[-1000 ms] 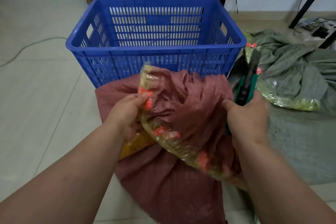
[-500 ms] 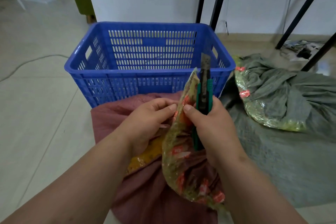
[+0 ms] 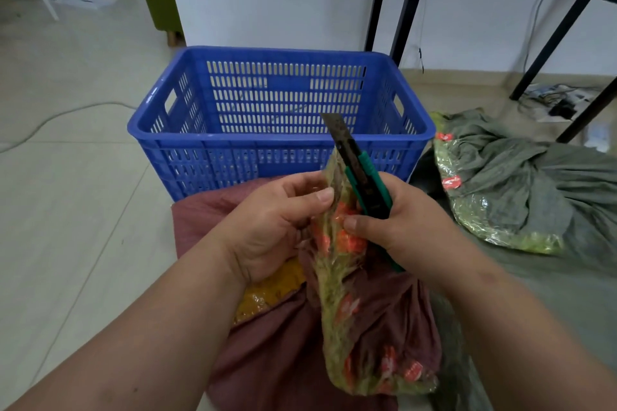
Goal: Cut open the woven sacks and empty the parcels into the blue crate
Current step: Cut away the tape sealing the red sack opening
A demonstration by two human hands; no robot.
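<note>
Two hands on one taped strip: the yellowish tape band (image 3: 337, 264) with orange labels, bunched around the neck of the dark-red woven sack (image 3: 287, 357), stands up in the middle foreground. Left hand (image 3: 277, 227) pinches its upper edge between thumb and fingers. Right hand (image 3: 397, 223) is curled around a green utility knife (image 3: 365, 182), thumb pressed against the tape; blade extended, pointing up and slightly left, lying against the tape's top edge. An orange-yellow patch shows under the left wrist, contents unclear.

Sack sits on the floor just in front of the blue crate (image 3: 233, 157); no parcels visible in the part of the crate in view. Right of it, a grey-green woven sack (image 3: 521, 177) lies slumped, with its own yellow tape and red labels.

Floor (image 3: 66, 210) is pale tile, a cable running across at left. White wall behind, black table legs (image 3: 404, 3) at right, olive stool (image 3: 163, 10) at back left.
</note>
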